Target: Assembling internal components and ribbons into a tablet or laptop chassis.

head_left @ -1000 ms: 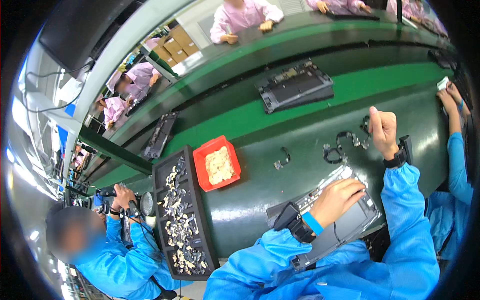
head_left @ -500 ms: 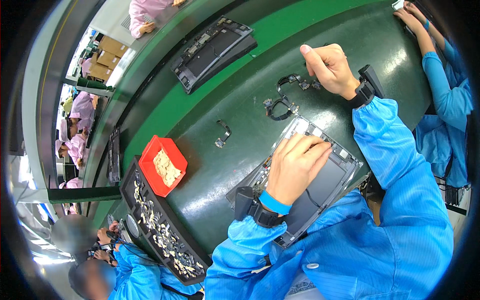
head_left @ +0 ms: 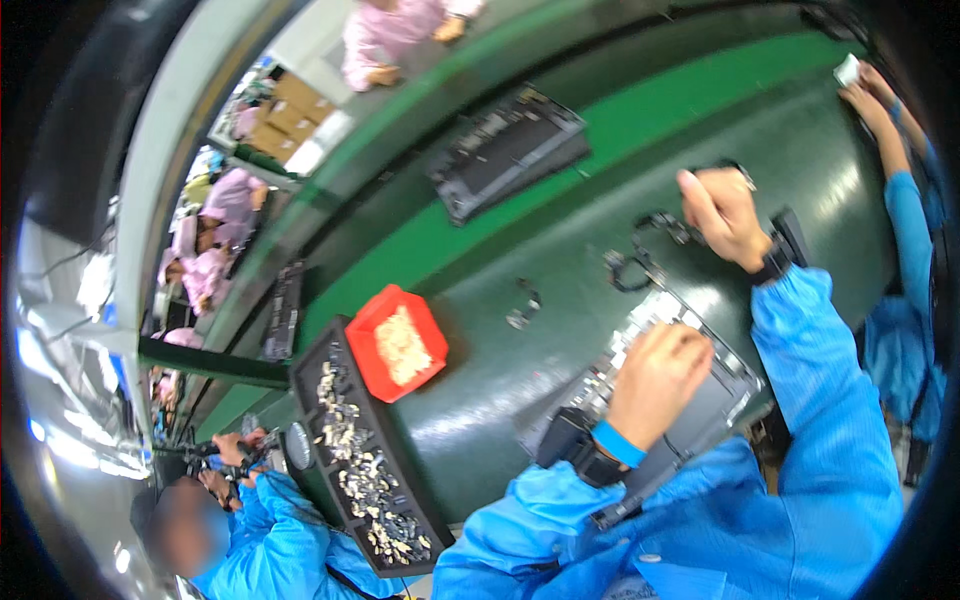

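An opened flat device casing (head_left: 735, 385), grey with parts along its edge, lies tilted in front of me on the dark green table. Over its upper part is my left hand (head_left: 658, 375), fingers bent and drawn together; whatever they pinch is hidden. My right hand (head_left: 725, 215) is closed above the table beyond the casing, thumb pointing up. A dark strip (head_left: 738, 166) shows just past its fingers, too blurred to name. Beside that hand lie black ribbon cables with small boards (head_left: 630, 272), and a smaller cable piece (head_left: 524, 305) lies farther left.
At left, a red bin (head_left: 436, 350) with beige pieces adjoins a long black tray (head_left: 395, 450) of small mixed parts. Another opened casing (head_left: 510, 150) rests on the bright green strip. Co-workers' hands are at far right (head_left: 868, 105) and lower left (head_left: 235, 450).
The whole view has shifted, so everything appears farther right and lower, with more blur. Beyond my right fingers a dark strip now shows. My left hand stays over the casing.
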Demonstrator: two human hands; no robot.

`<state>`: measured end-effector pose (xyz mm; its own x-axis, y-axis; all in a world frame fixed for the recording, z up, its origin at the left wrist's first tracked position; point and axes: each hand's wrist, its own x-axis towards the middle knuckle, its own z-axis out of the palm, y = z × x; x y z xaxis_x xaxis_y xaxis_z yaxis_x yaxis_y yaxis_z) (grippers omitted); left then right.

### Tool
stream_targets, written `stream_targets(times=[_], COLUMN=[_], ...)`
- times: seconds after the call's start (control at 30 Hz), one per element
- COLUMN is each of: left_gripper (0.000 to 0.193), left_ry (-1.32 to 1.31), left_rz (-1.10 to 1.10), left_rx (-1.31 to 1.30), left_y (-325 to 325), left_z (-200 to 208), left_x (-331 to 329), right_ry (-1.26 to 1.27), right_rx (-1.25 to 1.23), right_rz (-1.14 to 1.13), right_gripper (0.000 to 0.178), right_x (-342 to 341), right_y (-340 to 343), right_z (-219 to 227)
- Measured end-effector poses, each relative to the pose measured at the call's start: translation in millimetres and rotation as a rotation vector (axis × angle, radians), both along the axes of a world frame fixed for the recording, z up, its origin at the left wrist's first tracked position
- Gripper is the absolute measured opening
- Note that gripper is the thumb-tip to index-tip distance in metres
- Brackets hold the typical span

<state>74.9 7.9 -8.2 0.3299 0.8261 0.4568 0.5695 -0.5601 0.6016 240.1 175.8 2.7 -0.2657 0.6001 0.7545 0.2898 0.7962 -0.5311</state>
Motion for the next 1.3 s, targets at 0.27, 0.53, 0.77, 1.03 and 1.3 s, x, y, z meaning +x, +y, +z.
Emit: stream_targets(times=[0.27,0.53,0.77,1.03,1.3], left_gripper=[0.015,0.013,0.014,0.015,0.014], left_ry=[-0.024,-0.055,-0.020,-0.004,0.002], left_rz=[-0.020,-0.077,-0.094,-0.096,-0.125], left_rx=[0.009,0.032,-0.033,-0.037,-0.013], left_y=[-1.4,2.0,9.7,9.4,8.5], left_z=[-0.3,-0.2,5.7,5.3,5.7], left_x=[-1.7,-1.4,-6.8,-3.5,-3.6], right_ry=[-0.001,-0.009,0.068,0.056,0.084], right_rx=[-0.018,0.022,-0.025,-0.019,-0.041], right_rz=[-0.011,-0.008,0.057,0.047,0.085], right_gripper=[0.047,0.047,0.050,0.050,0.051], right_x=[-0.1,0.4,-5.0,1.8,-2.1], right_y=[-6.3,-10.9,-2.5,-1.8,-2.9], right_z=[2.1,16.3,10.5,4.2,5.3])
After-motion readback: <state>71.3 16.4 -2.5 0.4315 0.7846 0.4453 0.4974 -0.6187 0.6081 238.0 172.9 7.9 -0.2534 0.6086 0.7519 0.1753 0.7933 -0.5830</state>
